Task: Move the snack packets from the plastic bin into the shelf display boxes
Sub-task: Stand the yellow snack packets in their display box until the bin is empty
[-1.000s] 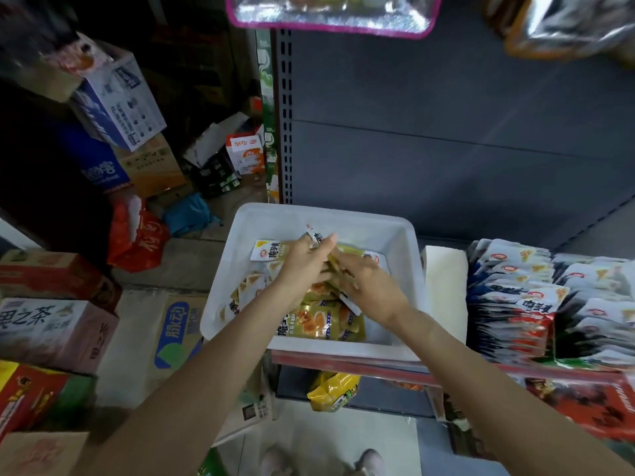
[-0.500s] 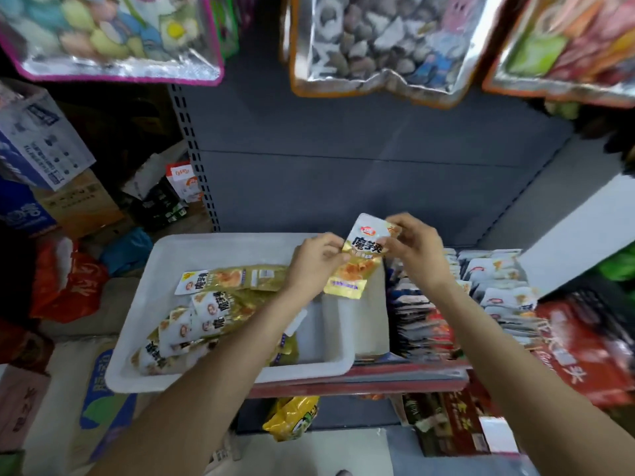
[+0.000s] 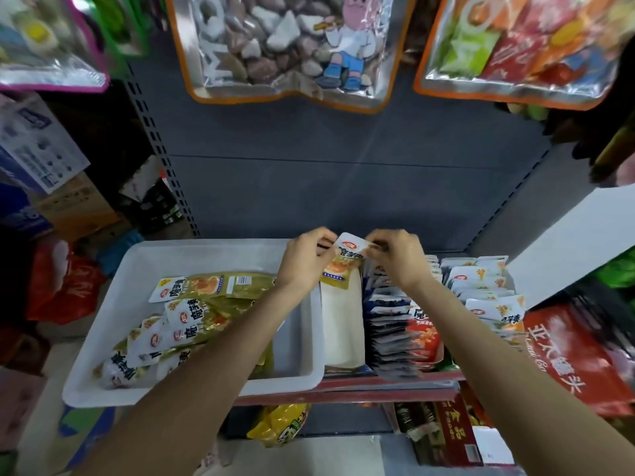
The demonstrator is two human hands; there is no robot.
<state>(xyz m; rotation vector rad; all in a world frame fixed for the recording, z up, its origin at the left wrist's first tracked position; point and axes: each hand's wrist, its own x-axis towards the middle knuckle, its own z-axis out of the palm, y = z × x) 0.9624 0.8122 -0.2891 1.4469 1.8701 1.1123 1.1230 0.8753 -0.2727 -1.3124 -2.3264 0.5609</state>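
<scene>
At nine o'clock a red plastic bag (image 3: pixel 65 290) slumps beside stacked cartons. Toward seven o'clock the white plastic bin (image 3: pixel 220 255) sits on the shelf edge, its left half piled with gold-green snack packets (image 3: pixel 192 314) lying flat and overlapping. Over the bin's far right corner, the left hand (image 3: pixel 304 262) pinches the left edge of a single packet (image 3: pixel 343 262), fingers curled onto it. That packet hangs upright, white top uppermost, just above the near-empty white display box (image 3: pixel 343 321) that stands touching the bin's right wall. The right hand (image 3: pixel 398 259) grips the packet's upper right corner between thumb and fingers. At four o'clock, display boxes filled with upright packets (image 3: pixel 405 324) run in rows along the shelf. At twelve o'clock a hanging bag of pebble-like sweets (image 3: pixel 275 46) fronts the grey back panel (image 3: pixel 343 187).
</scene>
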